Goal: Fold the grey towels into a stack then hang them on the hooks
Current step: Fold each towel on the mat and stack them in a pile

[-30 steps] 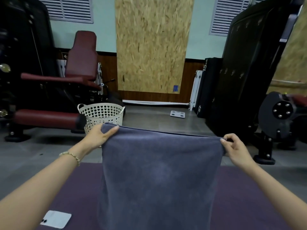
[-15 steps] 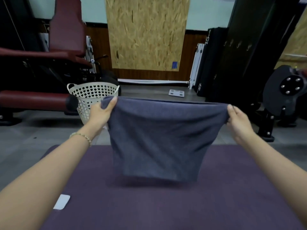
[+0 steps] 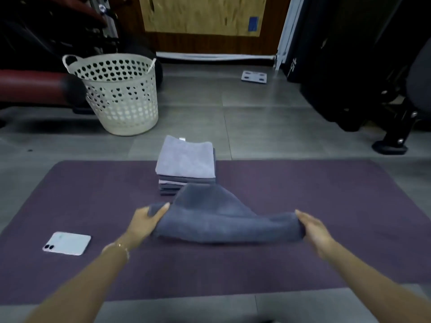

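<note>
A purple mat [image 3: 70, 194] is spread over the grey floor [image 3: 256, 127], and the folding is done on it. Beyond its far left corner a white perforated basket [image 3: 121, 96] is stood on the floor; whether anything is left inside cannot be told.

Near the middle of the mat a dark grey towel [image 3: 221, 220] is held low. Its near edge is stretched between the two hands, while a loose flap is draped away and lies against the near side of the stack [image 3: 186, 162]. That stack of folded towels is set at the mat's far edge, with a paler towel on top.

The towel's left end is gripped by the left hand [image 3: 144, 220], with the thumb laid over the top. The right end is grasped by the right hand [image 3: 314, 227], though the fingers there are blurred. A phone [image 3: 67, 243] is laid on the mat left of the left arm, and a thin bracelet [image 3: 116, 247] is worn on that wrist.

A fold appears to be in hand. For a clean result, the stretched edge should be kept level and taut, and the flap should be drawn clear of the stack so nothing is knocked askew. Corners should be matched before any crease is pressed, and the finished size should be matched to the stack's top. No hooks can be made out, so the hanging is judged not yet begun.
</note>
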Available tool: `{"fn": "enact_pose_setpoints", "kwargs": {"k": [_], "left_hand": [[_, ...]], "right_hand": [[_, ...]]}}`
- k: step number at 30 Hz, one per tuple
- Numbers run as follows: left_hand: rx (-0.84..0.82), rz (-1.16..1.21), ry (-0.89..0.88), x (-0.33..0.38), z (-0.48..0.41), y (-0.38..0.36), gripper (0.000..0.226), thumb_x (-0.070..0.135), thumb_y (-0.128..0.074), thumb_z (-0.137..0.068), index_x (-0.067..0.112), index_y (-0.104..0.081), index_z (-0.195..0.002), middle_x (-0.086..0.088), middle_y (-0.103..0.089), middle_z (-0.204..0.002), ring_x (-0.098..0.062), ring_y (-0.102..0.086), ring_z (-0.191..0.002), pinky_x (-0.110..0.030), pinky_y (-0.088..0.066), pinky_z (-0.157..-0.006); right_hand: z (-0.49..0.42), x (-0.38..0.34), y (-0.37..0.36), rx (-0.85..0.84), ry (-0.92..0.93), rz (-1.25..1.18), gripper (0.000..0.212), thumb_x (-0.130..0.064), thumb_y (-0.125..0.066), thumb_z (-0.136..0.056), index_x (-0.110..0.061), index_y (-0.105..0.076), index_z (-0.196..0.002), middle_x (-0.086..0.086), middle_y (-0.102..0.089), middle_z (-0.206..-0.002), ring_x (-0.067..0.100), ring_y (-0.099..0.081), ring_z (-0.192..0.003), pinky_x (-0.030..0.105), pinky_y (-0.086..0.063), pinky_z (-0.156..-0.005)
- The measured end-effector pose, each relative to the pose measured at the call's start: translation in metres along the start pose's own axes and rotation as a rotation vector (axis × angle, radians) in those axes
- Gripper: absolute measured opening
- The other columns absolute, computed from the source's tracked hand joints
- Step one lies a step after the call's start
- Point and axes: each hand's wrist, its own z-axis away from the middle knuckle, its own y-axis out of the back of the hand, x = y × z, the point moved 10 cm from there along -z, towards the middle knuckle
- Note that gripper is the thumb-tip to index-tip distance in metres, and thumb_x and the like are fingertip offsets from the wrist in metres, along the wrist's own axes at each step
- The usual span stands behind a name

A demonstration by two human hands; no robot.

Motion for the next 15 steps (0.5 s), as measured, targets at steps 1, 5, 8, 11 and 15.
{"fn": "enact_pose_setpoints", "kwargs": {"k": [1, 5, 8, 11, 15], "left_hand": [[-0.038, -0.027, 0.057, -0.029, -0.001, -0.011, 0.031, 0.028, -0.068, -0.084, 0.011, -0.061, -0.058, 0.011, -0.057, -0.043, -0.004, -0.055, -0.049, -0.011, -0.04, -0.041], [-0.115, -0.172, 0.212, -0.122, -0.009, -0.039, 0.051, 0.03, -0.072, -0.081, 0.014, -0.038, -0.047, 0.007, -0.038, -0.038, -0.01, -0.037, -0.041, -0.017, -0.029, -0.038], [-0.149, -0.247, 0.25, -0.163, -0.025, -0.052, 0.055, 0.025, -0.072, -0.083, 0.017, -0.037, -0.04, 0.009, -0.037, -0.034, -0.004, -0.035, -0.032, -0.016, -0.03, -0.037], [-0.174, -0.34, 0.236, -0.187, -0.051, -0.066, 0.051, 0.032, -0.073, -0.081, 0.012, -0.043, -0.046, 0.003, -0.04, -0.043, -0.01, -0.038, -0.042, -0.021, -0.033, -0.044], [-0.168, -0.428, 0.204, -0.203, -0.085, -0.086, 0.041, 0.035, -0.075, -0.079, 0.008, -0.055, -0.055, 0.007, -0.048, -0.048, -0.011, -0.045, -0.048, -0.021, -0.036, -0.046]], "right_hand": [[-0.005, 0.022, -0.005, -0.016, -0.034, 0.051, 0.032, -0.02, -0.05, -0.097, 0.003, -0.06, -0.118, 0.013, -0.06, -0.121, 0.023, -0.056, -0.095, 0.03, -0.046, -0.076], [-0.027, 0.092, -0.024, -0.11, -0.17, 0.239, 0.034, -0.02, -0.048, -0.098, 0.005, -0.06, -0.117, 0.014, -0.06, -0.121, 0.028, -0.055, -0.111, 0.033, -0.039, -0.092], [-0.05, 0.126, -0.035, -0.158, -0.227, 0.353, 0.026, -0.025, -0.048, -0.098, -0.007, -0.063, -0.109, 0.008, -0.062, -0.113, 0.024, -0.056, -0.105, 0.031, -0.041, -0.091], [-0.083, 0.144, -0.042, -0.139, -0.222, 0.415, 0.025, -0.025, -0.05, -0.098, -0.006, -0.064, -0.095, 0.007, -0.063, -0.1, 0.018, -0.054, -0.089, 0.027, -0.044, -0.076], [-0.13, 0.157, -0.048, -0.053, -0.145, 0.476, 0.036, -0.021, -0.052, -0.097, 0.013, -0.063, -0.099, 0.007, -0.058, -0.087, 0.019, -0.051, -0.083, 0.029, -0.038, -0.068]]}}
